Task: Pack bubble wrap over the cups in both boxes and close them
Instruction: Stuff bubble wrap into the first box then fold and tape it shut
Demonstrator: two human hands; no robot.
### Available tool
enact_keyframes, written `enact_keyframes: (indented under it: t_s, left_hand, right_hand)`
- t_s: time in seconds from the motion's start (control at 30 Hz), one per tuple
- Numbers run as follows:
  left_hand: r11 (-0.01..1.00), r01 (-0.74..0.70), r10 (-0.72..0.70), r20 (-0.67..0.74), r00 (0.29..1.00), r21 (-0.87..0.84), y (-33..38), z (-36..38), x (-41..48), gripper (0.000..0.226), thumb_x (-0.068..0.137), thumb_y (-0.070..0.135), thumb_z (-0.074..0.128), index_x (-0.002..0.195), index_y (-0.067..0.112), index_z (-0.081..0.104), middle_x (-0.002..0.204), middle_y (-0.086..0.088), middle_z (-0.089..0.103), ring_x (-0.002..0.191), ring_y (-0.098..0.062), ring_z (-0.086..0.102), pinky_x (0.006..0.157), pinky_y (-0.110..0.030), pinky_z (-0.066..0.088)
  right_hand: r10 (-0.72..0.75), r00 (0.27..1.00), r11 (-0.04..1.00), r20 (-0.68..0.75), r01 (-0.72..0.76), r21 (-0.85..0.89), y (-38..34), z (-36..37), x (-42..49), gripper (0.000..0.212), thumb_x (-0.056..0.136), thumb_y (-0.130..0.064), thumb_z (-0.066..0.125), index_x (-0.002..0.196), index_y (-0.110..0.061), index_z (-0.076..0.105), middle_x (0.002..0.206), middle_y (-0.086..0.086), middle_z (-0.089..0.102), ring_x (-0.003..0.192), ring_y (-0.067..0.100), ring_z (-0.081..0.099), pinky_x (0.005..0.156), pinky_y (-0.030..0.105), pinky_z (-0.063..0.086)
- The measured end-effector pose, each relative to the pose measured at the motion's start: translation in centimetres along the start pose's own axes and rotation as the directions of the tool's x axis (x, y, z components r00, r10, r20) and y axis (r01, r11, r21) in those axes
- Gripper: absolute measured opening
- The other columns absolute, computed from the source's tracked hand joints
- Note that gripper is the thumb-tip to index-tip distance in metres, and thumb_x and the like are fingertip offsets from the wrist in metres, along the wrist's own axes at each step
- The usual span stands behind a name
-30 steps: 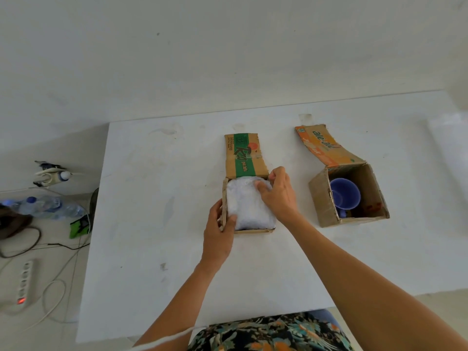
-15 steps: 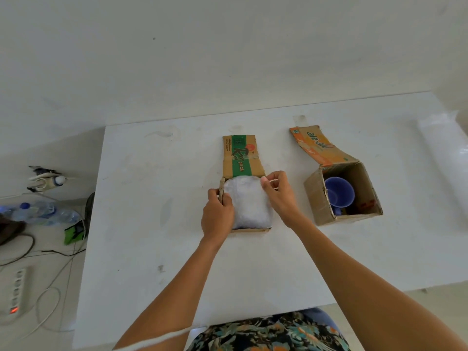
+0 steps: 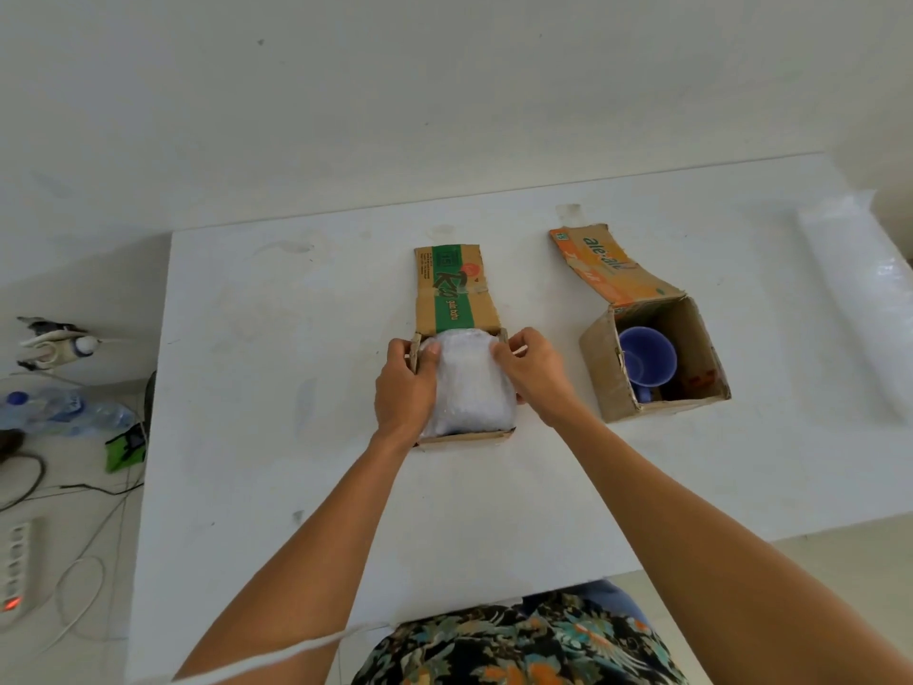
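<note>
Left hand [image 3: 405,383] and right hand [image 3: 533,373] curl over the side walls of the green box [image 3: 464,436], thumbs pressing the bubble wrap [image 3: 469,393] inside. The wrap bulges above the rim: released early, it likely springs up and blocks the flap [image 3: 454,294]. The cup [image 3: 647,358] in the orange box [image 3: 600,368] sits uncovered.

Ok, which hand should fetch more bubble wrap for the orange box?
Right, probably: the right hand is nearer the roll, which lies past the orange box, far right.

Open tabletop [image 3: 276,437] left of green box [image 3: 454,299], gap between it and orange box [image 3: 600,373], bubble-wrap roll [image 3: 854,309] along far right
</note>
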State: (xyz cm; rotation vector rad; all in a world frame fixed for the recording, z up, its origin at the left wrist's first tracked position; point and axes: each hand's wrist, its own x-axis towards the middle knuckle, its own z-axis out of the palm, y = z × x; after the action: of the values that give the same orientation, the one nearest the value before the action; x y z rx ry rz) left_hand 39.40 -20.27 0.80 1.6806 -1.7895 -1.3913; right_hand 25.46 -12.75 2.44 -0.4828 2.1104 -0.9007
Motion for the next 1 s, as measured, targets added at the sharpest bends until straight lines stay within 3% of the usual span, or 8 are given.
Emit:
enact_keyframes:
  t_s: [0.1, 0.2, 0.33, 0.43, 0.53, 0.6, 0.7, 1.0]
  left_hand:
    - [1.0, -0.023, 0.023, -0.006, 1.0, 0.004, -0.1, 0.0, 0.1, 0.029, 0.096, 0.044, 0.051, 0.097, 0.016, 0.046, 0.079, 0.005, 0.056, 0.081, -0.025, 0.056, 0.068, -0.033, 0.042]
    - [1.0, -0.025, 0.025, -0.01, 1.0, 0.017, 0.0, 0.1, 0.1, 0.029, 0.096, 0.044, 0.051, 0.095, 0.016, 0.046, 0.08, 0.003, 0.057, 0.082, -0.027, 0.058, 0.07, -0.036, 0.046]
    - [0.999, -0.027, 0.027, -0.013, 1.0, 0.039, 0.1, 0.1, 0.1, 0.029, 0.097, 0.045, 0.049, 0.093, 0.016, 0.044, 0.083, 0.002, 0.058, 0.082, -0.026, 0.058, 0.068, -0.036, 0.045]
    - [0.997, -0.031, 0.032, -0.017, 0.999, 0.069, 0.0, 0.1, -0.1, 0.028, 0.098, 0.045, 0.046, 0.095, 0.017, 0.044, 0.086, 0.001, 0.058, 0.081, -0.025, 0.056, 0.066, -0.034, 0.041]
    - [0.997, -0.017, 0.018, -0.011, 1.0, 0.075, 0.0, 0.1, -0.1, 0.026, 0.098, 0.045, 0.046, 0.097, 0.019, 0.044, 0.089, 0.002, 0.058, 0.083, -0.024, 0.056, 0.069, -0.035, 0.042]
    - [0.997, -0.012, 0.012, -0.005, 1.0, 0.073, -0.1, 0.2, 0.0, 0.025, 0.098, 0.045, 0.045, 0.097, 0.021, 0.044, 0.09, 0.003, 0.057, 0.083, -0.024, 0.056, 0.07, -0.035, 0.043]
    - [0.998, -0.009, 0.009, -0.005, 1.0, 0.07, -0.2, 0.3, 0.1, 0.024, 0.098, 0.045, 0.046, 0.099, 0.021, 0.044, 0.092, 0.002, 0.057, 0.085, -0.024, 0.056, 0.071, -0.036, 0.044]
    - [0.998, -0.003, 0.004, -0.009, 1.0, 0.061, -0.1, 0.3, 0.1, 0.023, 0.098, 0.041, 0.047, 0.095, 0.019, 0.044, 0.087, 0.002, 0.058, 0.082, -0.024, 0.057, 0.069, -0.035, 0.043]
  right_hand:
    - [0.003, 0.999, 0.998, 0.036, -0.001, -0.064, -0.4, -0.1, 0.4, 0.021, 0.093, -0.031, 0.052, 0.098, -0.012, 0.046, 0.092, 0.011, 0.058, 0.073, 0.024, 0.059, 0.048, 0.032, 0.052]
    - [-0.048, 0.999, 0.979, 0.006, 0.048, -0.197, -0.6, 0.1, 0.5, 0.018, 0.093, -0.029, 0.048, 0.096, -0.011, 0.044, 0.083, 0.01, 0.056, 0.078, 0.033, 0.06, 0.061, 0.044, 0.056]
    - [-0.098, 0.994, 0.952, -0.04, 0.082, -0.296, -0.6, 0.6, 0.1, 0.019, 0.094, -0.031, 0.045, 0.095, -0.012, 0.043, 0.08, 0.01, 0.056, 0.078, 0.033, 0.058, 0.065, 0.041, 0.048]
    - [0.006, 1.0, 0.988, 0.028, -0.001, -0.151, -0.3, 0.3, -0.3, 0.026, 0.094, -0.04, 0.045, 0.095, -0.014, 0.047, 0.087, 0.011, 0.061, 0.082, 0.032, 0.061, 0.07, 0.045, 0.057]
    - [0.095, 0.967, 0.988, 0.237, -0.121, 0.1, 0.2, -1.8, -0.8, 0.031, 0.096, -0.039, 0.05, 0.108, -0.012, 0.056, 0.107, 0.012, 0.065, 0.097, 0.029, 0.064, 0.087, 0.047, 0.056]
    - [0.09, 0.919, 0.984, 0.385, -0.141, 0.107, 0.9, -3.4, -1.4, 0.03, 0.095, -0.031, 0.055, 0.117, -0.011, 0.057, 0.112, 0.011, 0.065, 0.098, 0.025, 0.063, 0.093, 0.044, 0.052]
    - [0.102, 0.895, 0.988, 0.434, -0.144, 0.063, 1.7, -3.7, -2.3, 0.035, 0.091, -0.024, 0.062, 0.124, -0.013, 0.055, 0.112, 0.01, 0.065, 0.093, 0.022, 0.065, 0.087, 0.041, 0.055]
    - [0.1, 0.978, 0.993, 0.18, -0.088, -0.077, 1.3, -0.5, -2.4, 0.03, 0.084, -0.019, 0.065, 0.104, -0.016, 0.043, 0.1, 0.013, 0.058, 0.079, 0.028, 0.063, 0.051, 0.038, 0.059]
